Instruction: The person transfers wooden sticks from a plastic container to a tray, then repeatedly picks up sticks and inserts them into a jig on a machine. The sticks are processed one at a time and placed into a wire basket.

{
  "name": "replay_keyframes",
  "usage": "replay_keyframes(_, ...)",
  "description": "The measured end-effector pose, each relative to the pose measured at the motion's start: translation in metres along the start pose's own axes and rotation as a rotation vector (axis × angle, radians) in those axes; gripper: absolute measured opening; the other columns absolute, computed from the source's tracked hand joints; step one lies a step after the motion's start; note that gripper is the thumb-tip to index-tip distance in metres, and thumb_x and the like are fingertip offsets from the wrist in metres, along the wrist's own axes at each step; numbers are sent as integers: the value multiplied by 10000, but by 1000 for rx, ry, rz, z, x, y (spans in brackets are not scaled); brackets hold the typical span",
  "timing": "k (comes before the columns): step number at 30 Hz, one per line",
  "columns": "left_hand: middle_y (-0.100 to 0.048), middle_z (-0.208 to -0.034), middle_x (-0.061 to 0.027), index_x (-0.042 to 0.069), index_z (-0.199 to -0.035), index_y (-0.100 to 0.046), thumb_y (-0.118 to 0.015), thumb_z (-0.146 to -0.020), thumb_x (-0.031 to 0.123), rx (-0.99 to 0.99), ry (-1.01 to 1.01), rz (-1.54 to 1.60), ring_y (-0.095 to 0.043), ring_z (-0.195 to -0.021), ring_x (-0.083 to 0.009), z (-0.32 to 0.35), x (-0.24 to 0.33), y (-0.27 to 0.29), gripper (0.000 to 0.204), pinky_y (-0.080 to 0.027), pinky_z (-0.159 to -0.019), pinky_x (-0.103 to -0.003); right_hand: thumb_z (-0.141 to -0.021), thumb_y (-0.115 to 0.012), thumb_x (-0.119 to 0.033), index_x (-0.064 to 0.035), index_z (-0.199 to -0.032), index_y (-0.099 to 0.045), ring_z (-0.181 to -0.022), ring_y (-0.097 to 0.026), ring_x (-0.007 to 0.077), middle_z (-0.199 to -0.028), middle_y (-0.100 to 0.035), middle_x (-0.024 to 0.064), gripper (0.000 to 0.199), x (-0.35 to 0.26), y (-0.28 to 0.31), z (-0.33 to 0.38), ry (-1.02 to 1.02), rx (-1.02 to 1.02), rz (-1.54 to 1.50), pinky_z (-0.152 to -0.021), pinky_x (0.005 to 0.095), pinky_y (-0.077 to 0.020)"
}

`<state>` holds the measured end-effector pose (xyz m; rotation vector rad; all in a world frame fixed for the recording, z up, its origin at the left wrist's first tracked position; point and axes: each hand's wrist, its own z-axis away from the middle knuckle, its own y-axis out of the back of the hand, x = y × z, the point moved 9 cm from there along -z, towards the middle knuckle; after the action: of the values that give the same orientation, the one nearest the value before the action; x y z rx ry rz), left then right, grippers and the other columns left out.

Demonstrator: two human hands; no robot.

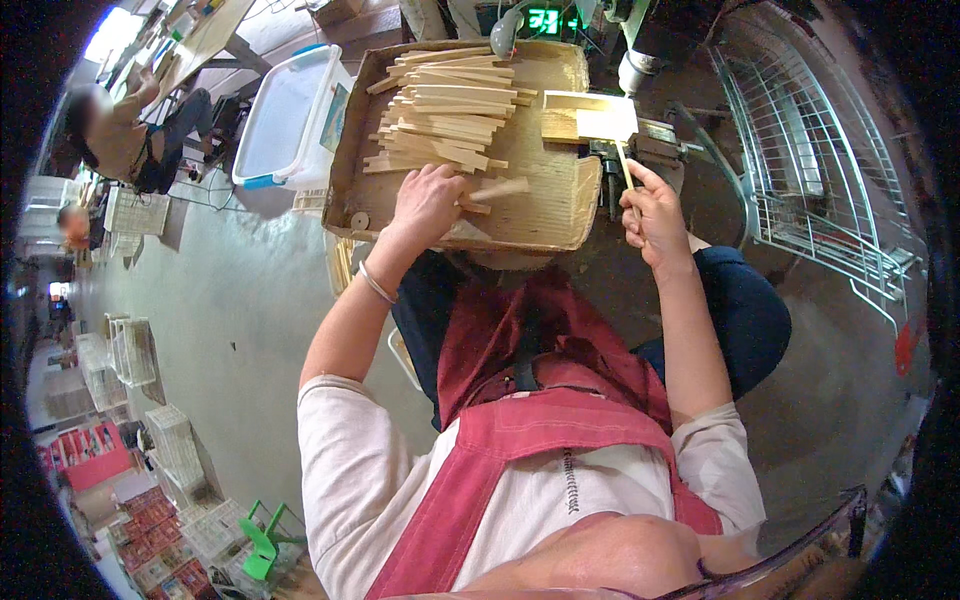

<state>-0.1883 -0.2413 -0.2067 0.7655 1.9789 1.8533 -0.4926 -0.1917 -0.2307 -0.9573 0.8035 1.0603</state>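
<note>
- A worker in a red apron (565, 430) sits before a shallow cardboard tray (560, 215), its far left half heaped with a pile of wooden sticks (450, 110).
- The right hand (650, 210) is closed in a pinch around a slim wooden stick (627, 168), its far end aimed at a brightly lit pale plate (605, 122) beside the tray; glare hides whether they touch.
- The left hand (430, 205) rests at the pile's near edge, well apart from the right — whether its fingers grip a stick cannot be told.
- Above the plate's right end hangs a white machine head (637, 72).
- The step in hand looks like presenting one stick at the machine while the other hand tends the supply.
- The next move seems to call for a steady pinch, the stick squared to the plate — and fingertips clear of the machine head.
</note>
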Motion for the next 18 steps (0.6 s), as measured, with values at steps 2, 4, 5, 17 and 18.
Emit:
replay_keyframes(2, -634, -1030, -85, 113, -975, -677, -688, -806, 191, 4, -3, -37, -593, -1059, -308, 0, -5, 4, 186, -469, -918, -446, -931, -542, 1, -48, -1501, -418, -463, -431, 31, -795, -569, 21, 586, -2, 6, 3, 5, 21, -27, -330, 198, -307)
replay_keyframes(4, -641, -1023, -75, 122, -987, -679, -674, -811, 171, -11, 2, -98, -596, -1060, -297, -1, -10, 11, 183, -465, -917, -443, -931, -545, 1, -48, -1499, -419, -462, -432, 31, -798, -567, 20, 584, -1, 8, 4, 15, 36, -36, -330, 198, -307)
replay_keyframes(5, -647, -1024, -70, 126, -994, -680, -669, -812, 166, -28, 9, -141, -597, -1065, -291, -3, -13, 17, 186, -464, -915, -440, -931, -547, 0, -47, -1498, -420, -461, -431, 30, -801, -566, 19, 583, 0, 9, 4, 22, 40, -31, -330, 198, -307)
replay_keyframes(17, -637, -955, -57, 135, -1012, -676, -624, -848, 130, 251, -155, -153, -614, -1026, -270, -32, -30, 33, 173, -469, -931, -413, -931, -532, -1, -43, -1480, -433, -447, -397, 30, -802, -545, 13, 559, -3, 4, 9, 48, 61, -22, -332, 197, -287)
replay_keyframes(18, -634, -951, -57, 133, -1004, -672, -624, -848, 133, 258, -139, -155, -614, -1025, -269, -32, -30, 32, 163, -469, -928, -413, -934, -530, -4, -39, -1460, -451, -445, -393, 29, -792, -539, 9, 534, -4, 3, 9, 52, 65, -21, -332, 199, -285)
